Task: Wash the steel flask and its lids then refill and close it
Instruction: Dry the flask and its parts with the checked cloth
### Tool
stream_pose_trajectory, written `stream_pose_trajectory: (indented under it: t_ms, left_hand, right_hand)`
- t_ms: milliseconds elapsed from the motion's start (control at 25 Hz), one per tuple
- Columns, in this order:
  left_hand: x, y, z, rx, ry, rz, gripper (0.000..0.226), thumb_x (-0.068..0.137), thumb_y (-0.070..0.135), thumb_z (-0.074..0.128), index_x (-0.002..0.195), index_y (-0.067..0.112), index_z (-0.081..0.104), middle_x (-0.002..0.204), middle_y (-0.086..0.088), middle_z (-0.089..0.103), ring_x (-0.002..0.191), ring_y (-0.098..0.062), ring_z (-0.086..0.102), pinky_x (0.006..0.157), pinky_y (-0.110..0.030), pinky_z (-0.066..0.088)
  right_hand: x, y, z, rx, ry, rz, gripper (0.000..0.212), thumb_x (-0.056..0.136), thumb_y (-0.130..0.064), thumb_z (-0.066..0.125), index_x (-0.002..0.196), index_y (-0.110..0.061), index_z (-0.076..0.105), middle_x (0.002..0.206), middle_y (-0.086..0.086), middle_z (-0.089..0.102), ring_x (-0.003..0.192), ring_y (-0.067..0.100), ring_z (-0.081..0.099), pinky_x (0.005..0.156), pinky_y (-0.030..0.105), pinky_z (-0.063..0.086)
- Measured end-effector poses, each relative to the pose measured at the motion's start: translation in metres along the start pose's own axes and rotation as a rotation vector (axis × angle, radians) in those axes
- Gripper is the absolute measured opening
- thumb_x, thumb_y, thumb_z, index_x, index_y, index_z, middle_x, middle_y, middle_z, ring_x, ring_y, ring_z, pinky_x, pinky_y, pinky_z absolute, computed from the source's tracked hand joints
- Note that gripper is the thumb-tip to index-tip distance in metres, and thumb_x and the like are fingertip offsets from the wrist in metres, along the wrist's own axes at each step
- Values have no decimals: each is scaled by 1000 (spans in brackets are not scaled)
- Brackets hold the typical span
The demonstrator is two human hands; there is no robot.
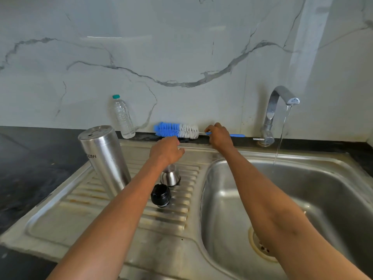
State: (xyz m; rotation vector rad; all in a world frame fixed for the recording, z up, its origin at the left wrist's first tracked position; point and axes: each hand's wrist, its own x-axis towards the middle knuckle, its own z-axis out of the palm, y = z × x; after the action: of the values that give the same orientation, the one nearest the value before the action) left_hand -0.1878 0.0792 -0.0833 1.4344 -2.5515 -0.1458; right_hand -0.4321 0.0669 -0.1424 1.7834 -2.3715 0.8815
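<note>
a steel drainboard beside the sink basin carried the flask, standing upside down, plus a steel cap and a black lid close together. the dark counter around it held a plastic bottle at the wall.

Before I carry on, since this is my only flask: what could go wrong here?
The steel flask stands inverted on the ribbed drainboard beside your left forearm; a nudge might topple it. Lifting the bottle brush could knock the plastic bottle. The tap is running, wasting water.
</note>
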Motion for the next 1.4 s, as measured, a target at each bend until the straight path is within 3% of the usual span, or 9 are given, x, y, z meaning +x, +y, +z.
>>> stream_pose_trajectory:
  t_ms: [360, 520, 720, 880, 1000, 1120, 1200, 1280, 1400]
  left_hand:
    - [4, 17, 1, 11, 2, 29, 41, 102, 41, 55, 136, 17, 56, 130, -5, 63, 117, -27, 60, 90, -39, 50]
    - [-7, 31, 3, -36, 58, 38, 27, 103, 28, 50, 125, 18, 62, 119, -3, 69, 106, -25, 64, 78, -34, 47]
    - [-15, 66, 11, -199, 52, -2, 27, 102, 23, 49, 119, 21, 69, 121, -8, 70, 111, -33, 65, 87, -39, 52]
    - [-7, 122, 35, -517, -36, 54, 24, 96, 14, 53, 89, 21, 75, 103, -14, 77, 104, -34, 70, 94, -41, 55]
    - [5, 161, 62, -742, -133, 9, 21, 96, 16, 55, 89, 21, 75, 102, -10, 76, 105, -31, 70, 91, -35, 54]
    - [23, 188, 86, -965, -196, -90, 19, 102, 26, 53, 96, 18, 70, 114, -14, 73, 104, -31, 67, 87, -40, 50]
    - [34, 203, 92, -1047, -217, -185, 32, 106, 36, 46, 114, 12, 66, 125, -15, 70, 103, -34, 67, 91, -43, 51]
    - [38, 221, 88, -1139, -261, -235, 29, 108, 34, 43, 121, 14, 60, 121, -8, 68, 82, -28, 64, 75, -34, 49]
    - [44, 242, 83, -1222, -252, -275, 24, 108, 20, 44, 124, 9, 59, 104, -10, 68, 57, -16, 49, 51, -23, 36]
  right_hand:
    - [-11, -13, 2, -141, 129, 6, 46, 91, -3, 55, 137, -5, 55, 134, 20, 51, 116, 40, 50, 98, 44, 41]
    - [-52, -24, -11, -56, 139, -57, 33, 98, -9, 52, 129, -8, 62, 125, 18, 60, 109, 39, 57, 91, 44, 46]
    - [-134, -15, -47, 116, -157, -78, 24, 99, -31, 56, 114, -21, 71, 109, 6, 75, 101, 29, 68, 85, 37, 52]
    - [-206, 15, -97, 51, -350, -188, 32, 96, -49, 53, 102, -25, 73, 90, 0, 74, 83, 21, 66, 79, 38, 53]
    - [-238, 48, -146, -70, -412, -131, 39, 95, -52, 50, 89, -20, 71, 77, -1, 69, 76, 21, 64, 74, 34, 51]
    - [-251, 90, -183, -266, -427, 23, 31, 98, -45, 51, 94, -25, 74, 96, 3, 74, 91, 24, 67, 80, 36, 53]
    - [-254, 116, -192, -371, -370, 127, 30, 100, -42, 50, 113, -26, 71, 119, 6, 71, 107, 27, 65, 90, 38, 53]
    - [-256, 135, -188, -375, -311, 203, 41, 100, -40, 52, 138, -25, 58, 143, 6, 57, 126, 28, 56, 102, 40, 48]
    - [-259, 147, -182, -367, -258, 235, 52, 100, -40, 53, 149, -25, 46, 152, 5, 46, 134, 29, 48, 106, 42, 43]
